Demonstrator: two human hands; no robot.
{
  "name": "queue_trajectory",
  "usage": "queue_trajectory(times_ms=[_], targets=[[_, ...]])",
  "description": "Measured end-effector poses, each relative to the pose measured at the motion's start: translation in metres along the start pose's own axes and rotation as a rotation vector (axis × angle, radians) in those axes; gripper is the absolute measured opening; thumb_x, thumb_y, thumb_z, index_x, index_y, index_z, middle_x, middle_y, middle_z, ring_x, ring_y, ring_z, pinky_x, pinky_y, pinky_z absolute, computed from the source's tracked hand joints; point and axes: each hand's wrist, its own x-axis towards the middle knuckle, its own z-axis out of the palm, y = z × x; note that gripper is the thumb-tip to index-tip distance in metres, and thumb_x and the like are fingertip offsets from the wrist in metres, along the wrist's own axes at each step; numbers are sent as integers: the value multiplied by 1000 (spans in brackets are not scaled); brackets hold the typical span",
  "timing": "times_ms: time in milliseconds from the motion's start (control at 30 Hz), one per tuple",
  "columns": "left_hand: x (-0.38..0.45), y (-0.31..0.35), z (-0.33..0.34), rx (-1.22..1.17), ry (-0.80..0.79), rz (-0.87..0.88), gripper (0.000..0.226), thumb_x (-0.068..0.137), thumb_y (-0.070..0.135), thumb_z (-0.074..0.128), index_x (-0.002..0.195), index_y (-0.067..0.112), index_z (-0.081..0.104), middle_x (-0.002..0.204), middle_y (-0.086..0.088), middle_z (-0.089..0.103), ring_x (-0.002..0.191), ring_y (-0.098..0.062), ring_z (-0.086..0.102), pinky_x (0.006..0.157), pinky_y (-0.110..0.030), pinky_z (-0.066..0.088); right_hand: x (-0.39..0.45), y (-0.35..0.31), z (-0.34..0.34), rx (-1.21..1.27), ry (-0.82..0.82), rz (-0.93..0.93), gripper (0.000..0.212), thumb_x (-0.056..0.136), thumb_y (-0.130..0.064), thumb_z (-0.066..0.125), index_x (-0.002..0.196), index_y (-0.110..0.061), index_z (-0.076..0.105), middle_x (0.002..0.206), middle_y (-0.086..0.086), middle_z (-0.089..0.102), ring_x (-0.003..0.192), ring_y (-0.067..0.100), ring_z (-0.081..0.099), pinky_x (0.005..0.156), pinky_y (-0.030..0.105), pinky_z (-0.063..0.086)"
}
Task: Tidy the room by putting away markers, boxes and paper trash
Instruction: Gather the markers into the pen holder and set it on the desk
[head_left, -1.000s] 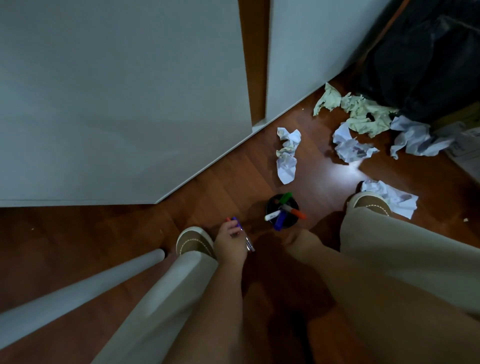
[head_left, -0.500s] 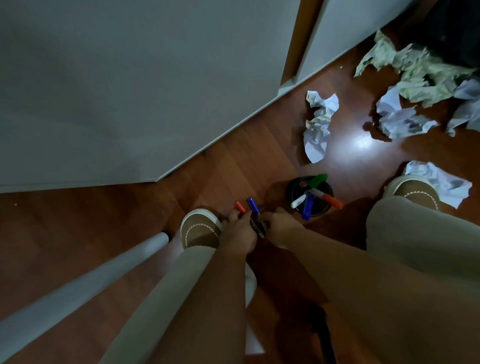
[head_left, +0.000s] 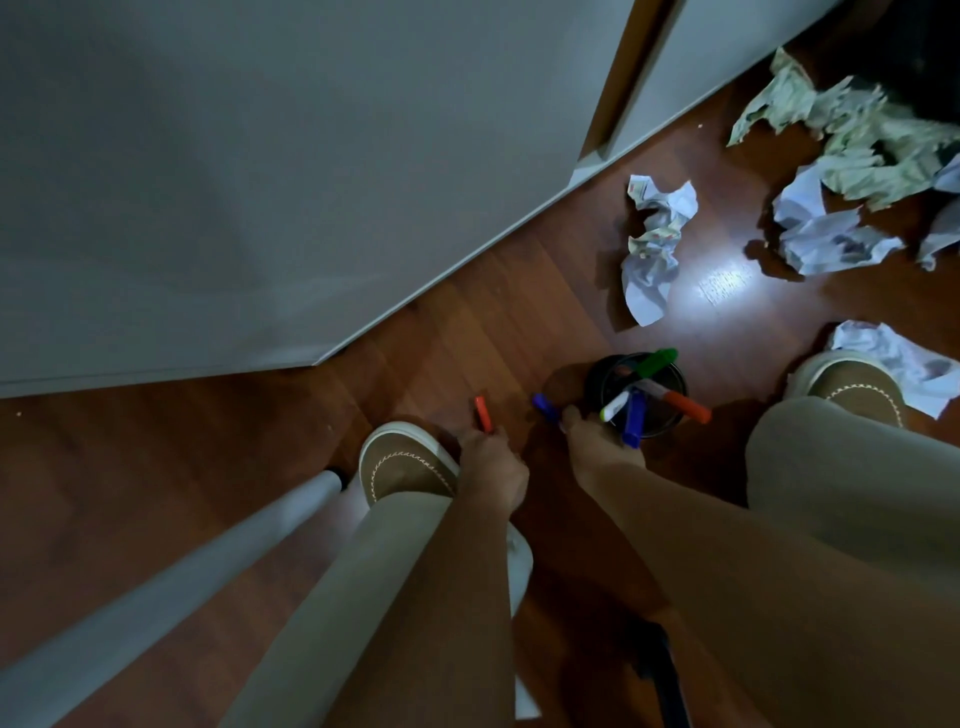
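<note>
A black marker cup (head_left: 597, 376) stands on the wooden floor between my feet and holds several markers, green, orange, white and blue. My left hand (head_left: 491, 467) is shut on an orange-capped marker (head_left: 483, 414) that sticks up from its fingers. Just left of the cup, my right hand (head_left: 597, 447) is shut on a blue-capped marker (head_left: 544, 405). Crumpled white paper (head_left: 652, 249) lies beyond the cup. More white paper (head_left: 826, 234) and greenish paper (head_left: 852, 130) lie at the far right. Another white wad (head_left: 904, 364) sits by my right shoe.
A large white board (head_left: 260, 182) leans against the wall at the left. A grey table leg (head_left: 171, 582) slants down at the lower left beside my left shoe (head_left: 405, 467). A dark bag (head_left: 914, 47) fills the top right corner.
My hands were together half a second ago with both markers in the left hand. Now they are apart: the right hand holds the blue marker, the left keeps the orange one.
</note>
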Motion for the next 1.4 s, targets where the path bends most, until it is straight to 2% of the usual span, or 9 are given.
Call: queue_trajectory(times_ms=[167, 233, 300, 533, 767, 900, 1067, 1200, 1400], targets=[[-21, -3, -15, -332, 397, 192, 14, 89, 13, 66, 100, 11, 74, 106, -10, 64, 86, -20, 68, 81, -34, 57, -14, -11, -3, 227, 37, -13, 50, 87, -4, 52, 130, -16, 31, 108, 17, 59, 99, 35, 60, 74, 40, 47], [-31, -1, -23, -453, 437, 175, 6, 85, 8, 70, 89, 12, 66, 89, -7, 68, 77, -18, 68, 72, -34, 57, -24, -16, -9, 372, 46, -75, 45, 83, -5, 54, 124, -15, 40, 106, 17, 61, 98, 35, 60, 73, 37, 45], [-40, 2, -31, -539, 459, 144, 22, 83, 9, 72, 90, 17, 53, 77, 3, 66, 72, -12, 68, 64, -26, 53, -36, -18, -16, 436, 68, -145, 36, 82, -6, 55, 117, -13, 52, 104, 17, 65, 98, 35, 62, 75, 34, 47], [-87, 18, -57, -797, 468, 124, 69, 84, 5, 70, 136, 34, 35, 93, 10, 65, 81, -3, 68, 72, -16, 54, -88, -1, -50, 507, 120, -254, 19, 87, -15, 59, 105, -14, 56, 91, 5, 64, 91, 27, 64, 72, 31, 47], [-118, 84, -56, -693, 528, 255, 36, 85, 24, 73, 113, 30, 53, 85, 4, 69, 78, -8, 69, 66, -19, 53, -120, 59, -100, 666, 479, -206, 22, 84, -27, 68, 101, -24, 54, 84, -8, 59, 79, 15, 58, 68, 32, 48], [-118, 119, -51, -540, 531, 326, 16, 91, 20, 64, 104, 27, 57, 93, 4, 68, 83, -13, 68, 70, -25, 56, -119, 88, -117, 782, 454, -106, 19, 82, -22, 69, 84, -31, 53, 75, -14, 58, 77, 13, 58, 55, 18, 38], [-102, 133, -51, -311, 547, 337, 16, 94, 16, 56, 109, 20, 59, 109, -3, 63, 93, -19, 61, 68, -23, 44, -113, 97, -111, 854, 363, -96, 19, 85, -24, 67, 74, -35, 55, 78, -14, 61, 73, 1, 58, 55, 15, 38], [-97, 128, -48, -213, 510, 331, 18, 94, 13, 55, 111, 18, 60, 111, -3, 61, 94, -14, 58, 69, -18, 40, -111, 104, -102, 806, 266, -103, 10, 88, -17, 63, 89, -26, 67, 94, -4, 68, 82, 11, 64, 69, 24, 51], [-88, 124, -37, -422, 379, 186, 40, 90, 15, 65, 128, 20, 52, 127, -4, 59, 108, -18, 61, 81, -23, 47, -106, 116, -109, 522, 279, -254, 36, 83, -18, 65, 119, -24, 65, 109, 5, 61, 99, 20, 59, 83, 28, 45]])
